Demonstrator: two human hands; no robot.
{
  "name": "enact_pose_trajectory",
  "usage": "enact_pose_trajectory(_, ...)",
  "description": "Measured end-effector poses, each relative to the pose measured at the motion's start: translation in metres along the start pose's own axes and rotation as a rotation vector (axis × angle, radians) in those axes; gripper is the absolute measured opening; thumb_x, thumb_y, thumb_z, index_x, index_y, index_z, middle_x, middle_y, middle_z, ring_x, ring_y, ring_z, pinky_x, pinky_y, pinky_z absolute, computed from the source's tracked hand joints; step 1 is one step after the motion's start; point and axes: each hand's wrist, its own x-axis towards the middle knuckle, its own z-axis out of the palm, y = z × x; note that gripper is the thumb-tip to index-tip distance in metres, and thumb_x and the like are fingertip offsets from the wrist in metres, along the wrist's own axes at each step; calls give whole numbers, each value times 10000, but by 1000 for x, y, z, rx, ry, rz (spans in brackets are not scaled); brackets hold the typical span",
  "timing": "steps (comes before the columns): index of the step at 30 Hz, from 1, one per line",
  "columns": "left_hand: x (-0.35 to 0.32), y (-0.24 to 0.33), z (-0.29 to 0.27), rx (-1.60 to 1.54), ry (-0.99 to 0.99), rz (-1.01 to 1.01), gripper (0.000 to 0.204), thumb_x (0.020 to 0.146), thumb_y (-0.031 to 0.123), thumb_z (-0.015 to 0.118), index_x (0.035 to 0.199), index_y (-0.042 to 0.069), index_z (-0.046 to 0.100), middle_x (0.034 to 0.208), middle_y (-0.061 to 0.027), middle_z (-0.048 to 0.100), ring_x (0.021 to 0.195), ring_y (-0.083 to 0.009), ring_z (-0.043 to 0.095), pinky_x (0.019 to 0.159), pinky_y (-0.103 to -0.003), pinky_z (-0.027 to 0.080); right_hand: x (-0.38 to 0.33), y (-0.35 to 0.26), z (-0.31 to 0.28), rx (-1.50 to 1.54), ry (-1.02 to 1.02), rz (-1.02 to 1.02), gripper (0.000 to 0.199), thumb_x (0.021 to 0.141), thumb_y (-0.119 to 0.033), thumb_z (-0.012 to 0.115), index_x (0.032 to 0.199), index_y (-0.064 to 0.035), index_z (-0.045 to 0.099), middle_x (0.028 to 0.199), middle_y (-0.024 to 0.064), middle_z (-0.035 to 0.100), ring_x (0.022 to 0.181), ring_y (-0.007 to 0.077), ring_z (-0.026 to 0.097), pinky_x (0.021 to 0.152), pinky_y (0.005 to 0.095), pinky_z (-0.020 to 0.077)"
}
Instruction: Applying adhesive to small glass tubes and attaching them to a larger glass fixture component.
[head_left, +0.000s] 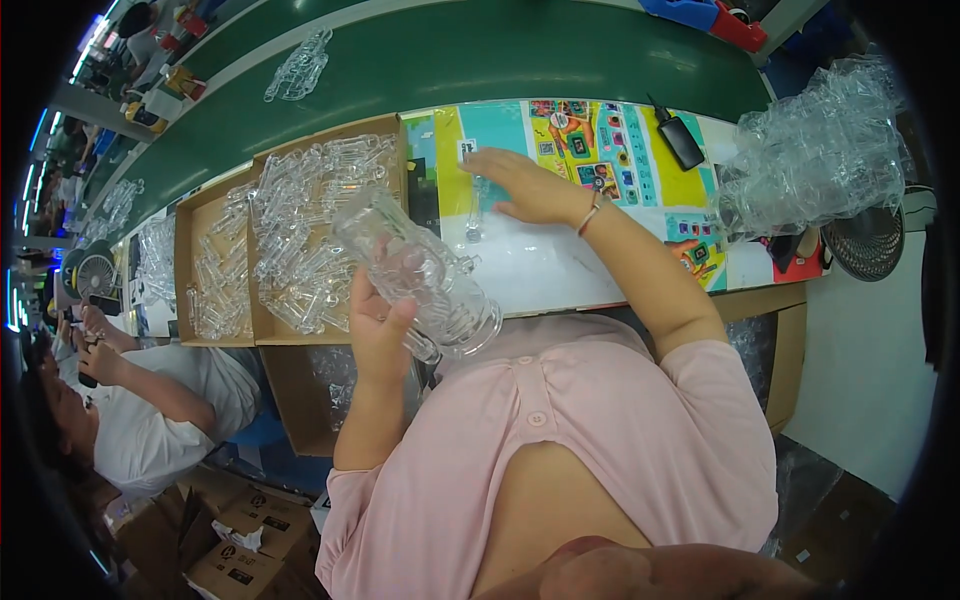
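Clear plastic piece [425, 275], bulky and ribbed, gripped in the left hand [378, 328] before the torso. The right hand [530, 190], open with fingers extended, lies beside a slender transparent part [474, 222] on the worktop [545, 265]; whether they touch cannot be told. Beyond: a green surface [500, 55].

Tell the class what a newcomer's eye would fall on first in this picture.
Probably the large clear object in the person's left grip, near the centre. Next might come the bright yellow-and-turquoise printed sheet on the table, right of centre, then the open cardboard boxes of clear pieces to the left.
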Motion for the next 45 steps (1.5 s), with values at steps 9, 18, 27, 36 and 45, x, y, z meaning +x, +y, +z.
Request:
enact_pose_trajectory(9, -2, 13, 11, 321, -39, 69, 732, 688, 98, 732, 1270, -63, 318, 1145, -169, 518, 1023, -216, 534, 859, -318, 437, -16, -21, -37, 253, -362, 199, 301, 667, -105, 717, 933, -61, 583, 1082, 63, 569, 1044, 208, 515, 851, 308, 419)
enact_pose_trajectory(18, -2, 23, 47, 351, -250, 87, 733, 678, 74, 732, 1273, -55, 325, 1145, -142, 518, 1053, -221, 524, 883, -323, 417, -60, -80, -80, 931, -30, 319, 368, 632, -87, 783, 934, 7, 596, 889, 85, 636, 831, 144, 608, 734, 248, 477)
enact_pose_trajectory(27, -4, 15, 61, 313, -306, 60, 736, 682, 92, 736, 1275, -46, 322, 1157, -148, 516, 1066, -224, 520, 887, -323, 419, -75, -94, -96, 721, 1, 304, 372, 562, -161, 828, 863, -17, 663, 813, 45, 659, 728, 105, 607, 651, 225, 465)
enact_pose_trajectory(36, -5, 5, 68, 206, -533, 38, 761, 644, 118, 769, 1260, -38, 348, 1203, -181, 491, 1084, -254, 515, 901, -360, 425, -70, -107, -106, 982, 196, 114, 668, 795, -570, 482, 1119, 12, 540, 1134, 170, 553, 1077, 232, 518, 929, 361, 381)
enact_pose_trajectory(45, -27, -7, 83, 536, -1013, 839, 493, 705, 255, 688, 1120, 26, 551, 1162, -198, 502, 973, -323, 547, 821, -384, 443, -121, -143, -109, 877, -14, -234, 638, 916, -491, 225, 1130, 31, 523, 1195, 214, 502, 1139, 318, 479, 958, 405, 364)
